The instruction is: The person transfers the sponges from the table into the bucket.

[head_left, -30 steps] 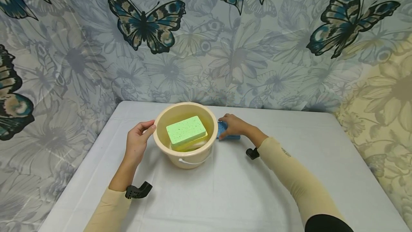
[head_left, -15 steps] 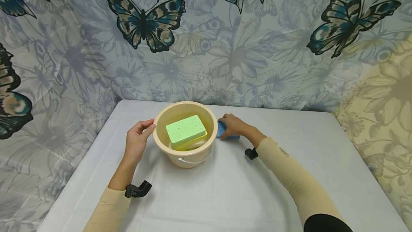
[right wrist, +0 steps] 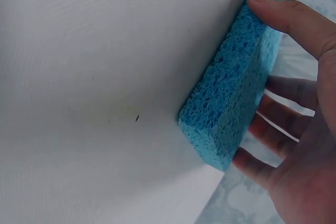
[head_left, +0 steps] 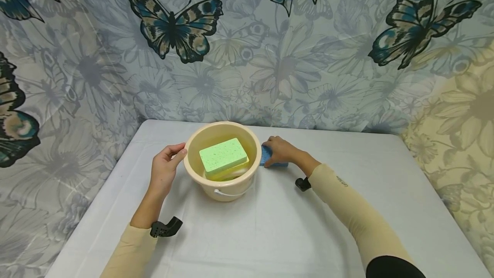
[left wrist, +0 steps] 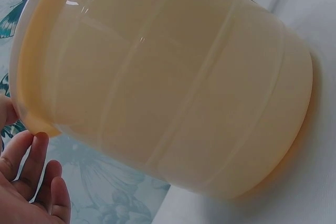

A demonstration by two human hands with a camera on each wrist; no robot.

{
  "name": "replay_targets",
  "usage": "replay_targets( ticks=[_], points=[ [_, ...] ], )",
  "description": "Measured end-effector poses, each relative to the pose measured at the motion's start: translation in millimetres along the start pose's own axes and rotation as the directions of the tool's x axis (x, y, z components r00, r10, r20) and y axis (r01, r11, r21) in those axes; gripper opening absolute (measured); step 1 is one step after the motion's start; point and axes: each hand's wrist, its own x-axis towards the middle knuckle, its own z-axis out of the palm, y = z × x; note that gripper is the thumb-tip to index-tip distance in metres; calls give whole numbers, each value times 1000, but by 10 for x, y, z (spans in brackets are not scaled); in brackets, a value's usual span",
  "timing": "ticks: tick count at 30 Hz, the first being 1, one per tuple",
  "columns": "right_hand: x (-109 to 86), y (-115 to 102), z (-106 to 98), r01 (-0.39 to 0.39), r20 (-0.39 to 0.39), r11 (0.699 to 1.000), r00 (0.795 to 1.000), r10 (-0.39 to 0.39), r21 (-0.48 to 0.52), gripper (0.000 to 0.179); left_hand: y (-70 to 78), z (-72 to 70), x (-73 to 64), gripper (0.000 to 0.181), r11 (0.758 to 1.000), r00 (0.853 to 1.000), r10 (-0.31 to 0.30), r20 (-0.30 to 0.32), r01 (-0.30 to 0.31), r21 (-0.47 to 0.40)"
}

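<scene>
A cream bucket (head_left: 227, 192) with a white handle (head_left: 233, 194) stands upright on the table. Inside it, a light green sponge (head_left: 224, 155) lies on top of a yellow one (head_left: 229, 174); part of something whitish shows beneath. My left hand (head_left: 164, 170) pinches the bucket's rim at its left side, with the other fingers loosely bent beside it in the left wrist view. To the right of the bucket, my right hand (head_left: 283, 150) grips a blue sponge (right wrist: 226, 87), thumb on one side and fingers on the other. That sponge lies flat on the table.
A white cloth (head_left: 247, 239) covers the table, whose back edge runs just behind the bucket. Fabric printed with flowers and butterflies (head_left: 172, 33) hangs behind and at both sides. Each wrist wears a black camera mount (head_left: 166, 227).
</scene>
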Motion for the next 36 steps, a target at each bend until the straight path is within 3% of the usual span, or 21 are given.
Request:
replay_targets(
  ticks=[22, 36],
  points=[
    [-68, 92, -191, -44, -20, 998, 999, 45, 52, 80, 10, 23, -12, 30, 1000, 1000, -9, -11, 9, 15],
    [-217, 31, -521, -51, -91, 996, 994, 57, 70, 82, 9, 26, -8, 30, 1000, 1000, 3, -18, -3, 12]
  ],
)
